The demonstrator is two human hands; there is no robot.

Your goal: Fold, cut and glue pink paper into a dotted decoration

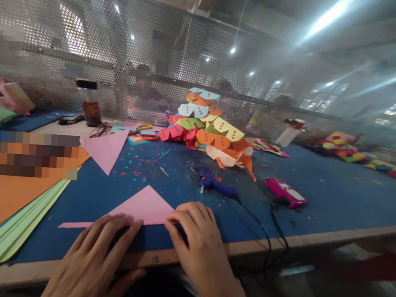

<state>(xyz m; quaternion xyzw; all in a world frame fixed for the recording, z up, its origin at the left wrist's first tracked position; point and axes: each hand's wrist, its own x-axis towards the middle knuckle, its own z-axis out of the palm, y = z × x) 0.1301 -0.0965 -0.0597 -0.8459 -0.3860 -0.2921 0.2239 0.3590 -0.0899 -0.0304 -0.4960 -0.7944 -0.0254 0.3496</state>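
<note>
A pink sheet of paper [148,206], folded into a triangle with its point facing away, lies near the table's front edge. A narrow pink strip [73,225] sticks out to its left, partly under my left hand. My left hand [99,245] rests with fingers stretched over the paper's lower left edge, thumb apart below. At the right corner, my right hand [195,234] has thumb and index finger closed on the paper. Farther back lies another pink paper piece [108,149] with a pointed end.
A blue glue gun [217,184] and a magenta device [287,193] lie to the right, with cords over the edge. Folded paper figures [215,134] pile up behind. Coloured sheets [26,227] stack at left. A dark-lidded jar [91,107] stands by the mesh screen [122,62].
</note>
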